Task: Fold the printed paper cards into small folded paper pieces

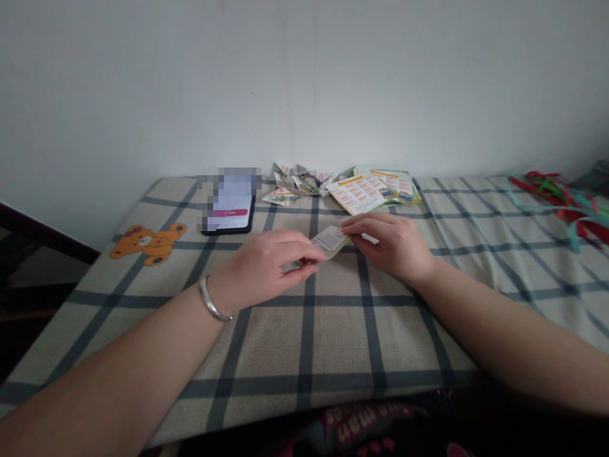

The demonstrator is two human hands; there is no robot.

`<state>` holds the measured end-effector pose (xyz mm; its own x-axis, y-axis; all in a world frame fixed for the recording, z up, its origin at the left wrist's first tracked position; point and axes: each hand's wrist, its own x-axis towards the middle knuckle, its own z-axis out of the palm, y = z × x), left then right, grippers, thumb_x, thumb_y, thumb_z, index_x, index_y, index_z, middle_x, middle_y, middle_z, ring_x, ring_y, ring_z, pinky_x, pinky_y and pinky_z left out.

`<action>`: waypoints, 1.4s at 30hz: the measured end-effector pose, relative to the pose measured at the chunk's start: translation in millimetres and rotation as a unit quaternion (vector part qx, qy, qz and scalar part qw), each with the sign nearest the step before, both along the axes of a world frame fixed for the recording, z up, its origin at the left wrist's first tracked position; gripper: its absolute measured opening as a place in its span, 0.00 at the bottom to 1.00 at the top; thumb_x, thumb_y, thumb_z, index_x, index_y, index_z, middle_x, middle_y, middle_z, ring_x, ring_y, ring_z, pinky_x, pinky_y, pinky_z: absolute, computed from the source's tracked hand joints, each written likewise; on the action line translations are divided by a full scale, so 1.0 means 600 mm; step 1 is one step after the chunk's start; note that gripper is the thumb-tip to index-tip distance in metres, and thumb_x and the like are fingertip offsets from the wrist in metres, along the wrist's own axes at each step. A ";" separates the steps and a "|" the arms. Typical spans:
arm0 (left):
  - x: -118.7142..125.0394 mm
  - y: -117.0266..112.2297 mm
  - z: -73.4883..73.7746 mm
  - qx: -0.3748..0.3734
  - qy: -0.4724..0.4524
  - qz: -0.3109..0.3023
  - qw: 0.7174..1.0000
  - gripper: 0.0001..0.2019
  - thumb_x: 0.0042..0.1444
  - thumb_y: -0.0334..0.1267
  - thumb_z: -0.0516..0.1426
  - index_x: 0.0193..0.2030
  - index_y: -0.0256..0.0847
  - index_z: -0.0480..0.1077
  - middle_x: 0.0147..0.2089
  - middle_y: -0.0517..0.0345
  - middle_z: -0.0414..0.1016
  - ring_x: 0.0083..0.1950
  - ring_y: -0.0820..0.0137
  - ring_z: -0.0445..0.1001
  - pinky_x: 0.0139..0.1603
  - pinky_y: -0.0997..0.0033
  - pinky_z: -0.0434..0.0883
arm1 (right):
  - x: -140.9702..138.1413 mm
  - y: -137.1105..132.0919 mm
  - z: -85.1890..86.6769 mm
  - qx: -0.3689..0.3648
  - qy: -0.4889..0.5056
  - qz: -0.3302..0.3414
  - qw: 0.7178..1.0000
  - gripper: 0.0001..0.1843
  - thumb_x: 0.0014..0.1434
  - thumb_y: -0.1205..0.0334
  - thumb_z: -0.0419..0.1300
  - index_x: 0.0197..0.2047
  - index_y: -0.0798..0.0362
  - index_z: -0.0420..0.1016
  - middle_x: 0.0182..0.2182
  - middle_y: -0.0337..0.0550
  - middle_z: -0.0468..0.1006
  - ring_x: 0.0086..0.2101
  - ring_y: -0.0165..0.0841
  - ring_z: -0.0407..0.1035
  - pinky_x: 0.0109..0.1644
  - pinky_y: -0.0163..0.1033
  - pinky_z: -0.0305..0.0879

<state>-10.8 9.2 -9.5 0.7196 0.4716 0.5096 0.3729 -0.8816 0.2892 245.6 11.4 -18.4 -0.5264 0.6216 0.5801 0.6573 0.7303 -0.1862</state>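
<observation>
A small folded printed paper (329,240) is held just above the checked cloth, between both hands. My left hand (271,263), with a silver bangle at the wrist, pinches its near left side between thumb and fingers. At its right end, my right hand (392,244) grips the edge, the fingertips on top and the thumb below. Beyond the hands lie flat printed leaflets (359,193) in an overlapping pile. To their left sits a cluster of folded paper pieces (304,181) with the same kind of coloured print.
A phone (231,203) with a lit screen lies at the back left, near an orange teddy bear cutout (147,244). Red, green and teal ribbons (564,203) are heaped at the far right. The checked tablecloth (280,355) reaches back to a white wall (304,82).
</observation>
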 end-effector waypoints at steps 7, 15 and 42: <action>-0.003 0.001 -0.005 -0.011 0.052 0.005 0.999 0.10 0.61 0.34 0.57 0.48 0.42 0.74 0.46 0.57 0.78 0.47 0.70 0.76 0.49 0.69 0.72 | 0.000 0.010 0.001 -0.034 -0.052 0.035 0.997 0.08 0.61 0.68 0.58 0.42 0.52 0.77 0.46 0.45 0.80 0.44 0.37 0.74 0.47 0.42 0.71; -0.006 0.009 -0.008 0.060 0.133 0.053 0.988 0.09 0.62 0.34 0.54 0.41 0.43 0.75 0.41 0.58 0.79 0.45 0.65 0.75 0.49 0.62 0.70 | -0.001 0.016 0.002 -0.070 -0.100 0.139 0.983 0.07 0.59 0.67 0.59 0.40 0.51 0.77 0.42 0.46 0.80 0.48 0.38 0.72 0.51 0.45 0.69; 0.001 0.000 -0.007 0.041 0.173 0.096 0.979 0.07 0.60 0.31 0.53 0.41 0.39 0.72 0.41 0.55 0.77 0.45 0.64 0.74 0.47 0.62 0.72 | -0.003 0.010 0.010 -0.067 -0.150 0.126 0.978 0.08 0.59 0.69 0.57 0.41 0.54 0.75 0.42 0.48 0.79 0.45 0.37 0.72 0.50 0.43 0.68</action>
